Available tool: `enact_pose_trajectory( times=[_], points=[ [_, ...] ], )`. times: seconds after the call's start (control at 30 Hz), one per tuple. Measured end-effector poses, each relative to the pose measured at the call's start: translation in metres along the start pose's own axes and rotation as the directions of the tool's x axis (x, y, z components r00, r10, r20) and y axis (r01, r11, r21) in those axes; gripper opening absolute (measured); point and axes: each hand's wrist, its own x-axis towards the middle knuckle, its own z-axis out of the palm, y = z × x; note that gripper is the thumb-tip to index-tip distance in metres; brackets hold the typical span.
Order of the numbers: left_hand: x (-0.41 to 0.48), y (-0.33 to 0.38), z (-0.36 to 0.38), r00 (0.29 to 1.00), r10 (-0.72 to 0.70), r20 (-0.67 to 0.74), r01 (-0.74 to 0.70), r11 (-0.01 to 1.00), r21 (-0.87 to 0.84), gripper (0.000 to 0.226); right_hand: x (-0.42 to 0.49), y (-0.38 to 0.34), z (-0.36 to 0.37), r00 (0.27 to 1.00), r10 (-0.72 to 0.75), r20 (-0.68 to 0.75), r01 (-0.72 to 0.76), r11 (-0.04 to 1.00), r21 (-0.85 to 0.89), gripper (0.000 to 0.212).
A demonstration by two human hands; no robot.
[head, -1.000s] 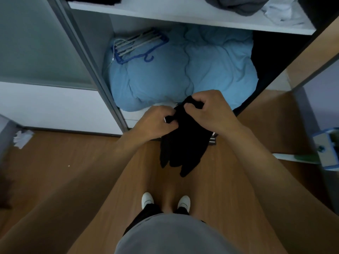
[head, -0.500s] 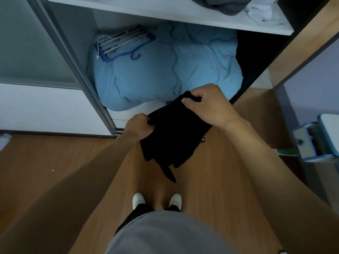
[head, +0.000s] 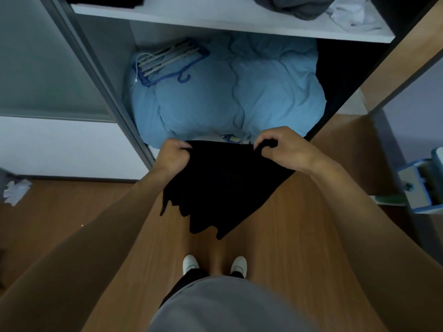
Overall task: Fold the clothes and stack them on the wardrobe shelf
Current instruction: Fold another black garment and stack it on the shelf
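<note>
A black garment [head: 223, 185] hangs spread between my two hands above the wooden floor, in front of the open wardrobe. My left hand [head: 173, 155] grips its upper left corner. My right hand [head: 282, 147] pinches its upper right corner between thumb and fingers. The cloth's lower edge dangles in uneven points. The white wardrobe shelf [head: 215, 20] runs across the top, carrying a crumpled grey garment [head: 297, 6], a white one [head: 352, 13] and a dark item [head: 105, 0] at its left end.
Under the shelf lies a bulky light-blue duvet [head: 227, 99] with blue and white hangers [head: 167, 61] on it. A grey sliding door frame [head: 96, 75] stands left. White crumpled paper [head: 16, 190] lies on the floor left; a blue-and-white object [head: 422, 183] sits right.
My hands have moved apart, and the bunched black garment is now stretched out wide between them. The view has shifted slightly.
</note>
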Motion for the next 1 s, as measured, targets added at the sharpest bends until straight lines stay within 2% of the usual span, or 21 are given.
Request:
enact_pose_trajectory(
  times=[0.13,0.23,0.33,0.47,0.5,0.57,0.67,0.73,0.8,0.9,1.0],
  points=[
    [-0.007,0.023,-0.007,1.000,-0.002,-0.027,-0.003,0.982,-0.188,0.054,0.012,0.006,-0.006,0.989,0.126,0.081,-0.126,0.992,0.000,0.023],
    [-0.008,0.038,-0.009,1.000,0.014,-0.024,-0.020,0.965,-0.260,0.035,0.018,0.012,-0.004,0.968,0.197,0.158,-0.201,0.980,0.009,0.027],
    [-0.010,0.052,-0.011,0.997,0.068,-0.035,-0.075,0.961,-0.266,0.024,0.021,0.017,0.008,0.955,0.217,0.202,-0.217,0.976,-0.025,0.027],
    [-0.012,0.067,-0.016,0.980,0.200,0.018,-0.193,0.961,-0.200,0.042,0.025,0.018,0.030,0.916,0.196,0.350,-0.172,0.980,-0.101,0.018],
    [-0.012,0.069,-0.018,0.974,0.222,0.041,-0.212,0.962,-0.171,0.043,0.026,0.016,0.037,0.921,0.164,0.353,-0.147,0.986,-0.073,0.024],
    [-0.013,0.072,-0.021,0.960,0.264,0.091,-0.253,0.961,-0.113,0.041,0.025,0.008,0.048,0.965,0.063,0.254,-0.084,0.994,0.070,0.034],
    [-0.014,0.077,-0.025,0.932,0.323,0.163,-0.326,0.945,-0.005,0.026,0.031,-0.005,0.056,0.990,-0.140,0.030,0.130,0.965,0.230,0.025],
    [-0.015,0.079,-0.027,0.911,0.351,0.218,-0.369,0.928,0.046,0.020,0.035,-0.016,0.056,0.972,-0.234,-0.005,0.229,0.944,0.239,0.024],
    [-0.015,0.080,-0.029,0.883,0.390,0.262,-0.434,0.890,0.137,0.020,0.037,-0.022,0.055,0.966,-0.259,-0.016,0.255,0.934,0.249,0.026],
    [-0.017,0.082,-0.031,0.821,0.493,0.287,-0.564,0.775,0.284,0.022,0.035,-0.024,0.053,0.960,-0.279,-0.031,0.277,0.920,0.279,0.017],
    [-0.023,0.086,-0.033,0.718,0.618,0.320,-0.693,0.591,0.414,0.025,0.033,-0.023,0.053,0.950,-0.311,-0.008,0.299,0.907,0.298,0.015]
  ],
)
